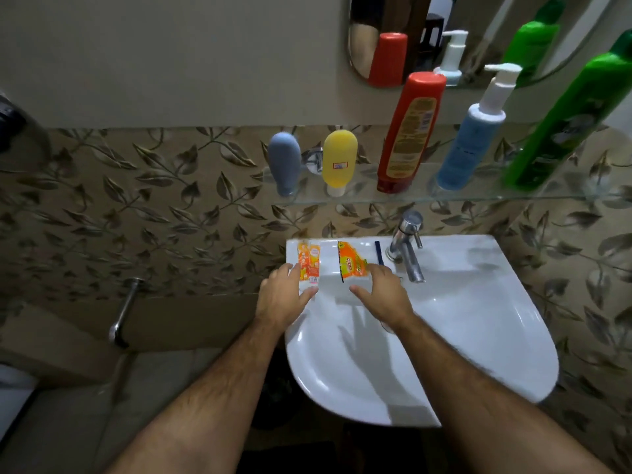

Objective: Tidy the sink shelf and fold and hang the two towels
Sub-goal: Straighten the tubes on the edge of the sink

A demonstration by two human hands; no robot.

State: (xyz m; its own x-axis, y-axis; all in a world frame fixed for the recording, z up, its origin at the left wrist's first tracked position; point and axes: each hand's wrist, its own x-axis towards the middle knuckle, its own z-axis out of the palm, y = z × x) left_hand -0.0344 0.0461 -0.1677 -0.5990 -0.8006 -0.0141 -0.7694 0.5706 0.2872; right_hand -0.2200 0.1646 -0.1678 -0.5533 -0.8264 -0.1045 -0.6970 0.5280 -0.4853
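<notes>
Orange sachets, two, on sink ledge; five bottles on shelf.

Five bottles stand on the glass shelf — a grey-blue one, a yellow one, a red one, a blue pump one and a green one. Two orange packets and one dark strip lie on the sink — one tap, two hands.

Five bottles stand on the glass shelf.
</notes>
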